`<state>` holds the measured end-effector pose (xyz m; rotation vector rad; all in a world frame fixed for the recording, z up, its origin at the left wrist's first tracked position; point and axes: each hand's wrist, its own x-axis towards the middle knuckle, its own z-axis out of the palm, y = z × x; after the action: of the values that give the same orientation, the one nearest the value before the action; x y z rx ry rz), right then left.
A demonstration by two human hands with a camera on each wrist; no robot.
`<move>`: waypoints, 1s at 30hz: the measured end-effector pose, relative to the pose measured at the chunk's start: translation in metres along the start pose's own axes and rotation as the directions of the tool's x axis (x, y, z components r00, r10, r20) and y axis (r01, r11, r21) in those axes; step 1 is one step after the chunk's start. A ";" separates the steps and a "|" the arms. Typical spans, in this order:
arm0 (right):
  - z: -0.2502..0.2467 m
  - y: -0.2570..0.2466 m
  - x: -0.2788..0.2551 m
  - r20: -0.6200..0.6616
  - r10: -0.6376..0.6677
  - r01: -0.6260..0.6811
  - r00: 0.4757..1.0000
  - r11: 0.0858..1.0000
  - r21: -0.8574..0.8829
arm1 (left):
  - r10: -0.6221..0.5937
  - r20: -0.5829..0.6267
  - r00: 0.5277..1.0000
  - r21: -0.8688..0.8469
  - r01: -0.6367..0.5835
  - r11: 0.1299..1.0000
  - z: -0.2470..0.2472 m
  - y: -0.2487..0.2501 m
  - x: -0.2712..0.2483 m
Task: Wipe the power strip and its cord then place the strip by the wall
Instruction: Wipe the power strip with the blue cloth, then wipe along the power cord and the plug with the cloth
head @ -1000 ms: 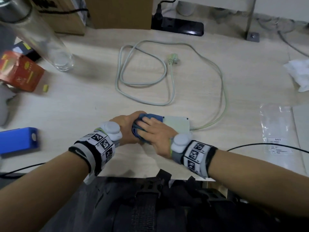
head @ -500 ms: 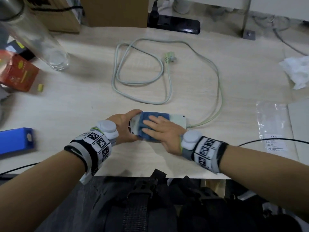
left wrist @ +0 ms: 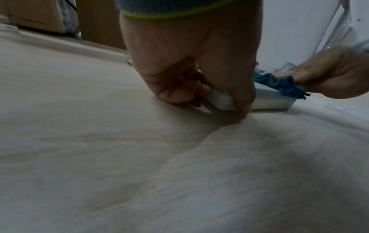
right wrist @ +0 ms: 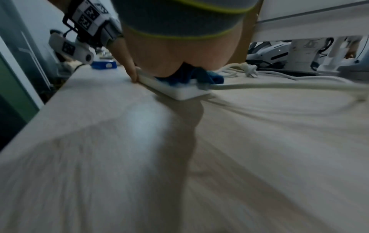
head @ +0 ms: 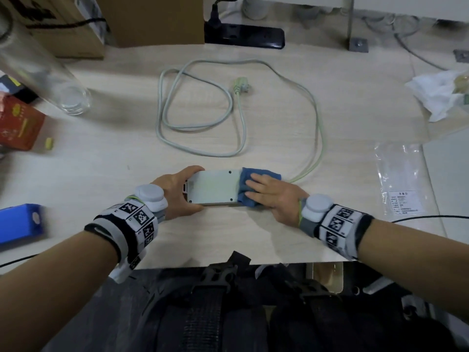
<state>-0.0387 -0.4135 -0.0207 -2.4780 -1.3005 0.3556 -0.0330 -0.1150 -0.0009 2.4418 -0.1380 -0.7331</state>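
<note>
Here, left hand (head: pixel 177 193) clamped round the left end of the power strip (head: pixel 213 186), thumb on the near edge and fingers on the far edge, pinning it flat to the table (head: pixel 101 168). Right hand (head: pixel 274 194) laid palm-down, fingers straight, pressing a blue cloth (head: pixel 245 184) onto the strip's right end, just where the cord (head: pixel 317 118) leaves the casing. Strip lying back-side up, plain pale panel with small screw holes showing, near the table's front edge and well away from the wall. Cord running right from the strip, curving up and round into loose loops across the middle of the table, ending in a plug (head: pixel 241 85) resting flat inside the curve. Farther back, a black power strip (head: pixel 243 35) by the wall with a black plug in it, cardboard boxes (head: pixel 152 19) beside it. To the left, a clear glass bottle (head: pixel 45 74), a red box (head: pixel 17 123) and a blue box (head: pixel 17 223). To the right, a crumpled white tissue (head: pixel 436 92) and a clear plastic bag (head: pixel 398 174).
</note>
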 end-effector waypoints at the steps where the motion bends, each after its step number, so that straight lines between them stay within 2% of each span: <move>1: 0.002 -0.012 0.015 -0.009 0.005 -0.005 1.000 1.000 0.000 | -0.008 0.014 1.000 0.030 0.007 1.000 0.000 0.003 0.000; 3: -0.001 -0.035 0.048 0.017 -0.012 0.011 1.000 0.999 0.052 | -0.040 0.048 0.998 0.148 0.032 0.988 -0.006 0.007 0.000; 4: -0.006 -0.042 0.059 0.032 0.021 -0.024 0.999 0.995 0.096 | -0.051 0.067 0.996 0.257 0.033 0.966 -0.008 0.010 0.000; 6: -0.020 -0.043 0.059 0.016 0.213 -0.209 0.977 0.942 0.261 | -0.031 0.060 0.998 0.504 -0.003 0.864 -0.014 0.017 0.000; 7: -0.027 -0.041 0.056 -0.068 0.323 -0.278 0.944 0.889 0.364 | -0.009 0.032 0.999 0.581 -0.012 0.814 -0.017 0.019 0.000; 8: -0.036 -0.036 0.050 -0.153 0.443 -0.339 0.883 0.829 0.445 | 0.022 0.004 1.000 0.612 -0.020 0.791 -0.020 0.022 0.001; 9: -0.048 -0.028 0.040 -0.214 0.568 -0.409 0.795 0.761 0.504 | 0.061 -0.002 0.998 0.604 -0.047 0.796 -0.021 0.028 0.004; 10: -0.059 -0.018 0.027 -0.228 0.676 -0.473 0.701 0.680 0.561 | 0.098 0.020 0.995 0.571 -0.092 0.816 -0.020 0.036 0.007; 12: -0.081 0.001 0.003 -0.179 0.808 -0.520 0.561 0.513 0.683 | 0.148 0.092 0.985 0.505 -0.174 0.845 -0.013 0.057 0.015; 15: -0.098 0.017 -0.035 -0.050 0.924 -0.415 0.378 0.218 0.883 | 0.132 0.216 0.967 0.541 -0.231 0.809 0.004 0.084 0.028; 18: -0.094 0.016 -0.058 0.171 0.957 -0.264 0.236 -0.106 0.959 | 0.072 0.254 0.965 0.583 -0.212 0.784 0.014 0.094 0.034; 20: -0.087 0.011 -0.065 0.266 0.953 -0.177 0.147 -0.239 0.955 | 0.068 0.204 0.977 0.549 -0.172 0.818 0.015 0.094 0.034; 22: -0.084 0.006 -0.070 0.318 0.946 -0.054 0.068 -0.315 0.948 | 0.061 0.147 0.987 0.473 -0.125 0.872 0.011 0.095 0.032; 24: -0.084 0.000 -0.067 0.363 0.930 0.119 0.048 -0.367 0.923 | 0.059 0.113 0.992 0.406 -0.100 0.908 0.002 0.101 0.033; 25: -0.085 -0.003 -0.062 0.382 0.921 0.217 0.070 -0.388 0.896 | 0.072 0.100 0.992 0.399 -0.106 0.911 -0.002 0.105 0.034; 27: -0.087 -0.010 -0.045 0.380 0.906 0.394 0.188 -0.424 0.816 | 0.139 0.064 0.988 0.402 -0.153 0.903 -0.008 0.114 0.036; 28: -0.090 -0.012 -0.034 0.366 0.901 0.427 0.233 -0.433 0.794 | 0.172 0.045 0.984 0.389 -0.176 0.904 -0.010 0.119 0.036; 29: -0.093 -0.015 -0.023 0.360 0.898 0.432 0.254 -0.438 0.788 | 0.192 0.033 0.981 0.371 -0.190 0.909 -0.010 0.120 0.036; 30: -0.094 -0.015 -0.012 0.361 0.899 0.423 0.248 -0.436 0.795 | 0.210 0.017 0.978 0.360 -0.202 0.911 -0.008 0.121 0.035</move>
<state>-0.0232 -0.4308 0.0722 -0.7944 0.8388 0.1030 0.0092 -0.2196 0.0556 2.7223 -0.5589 -0.6289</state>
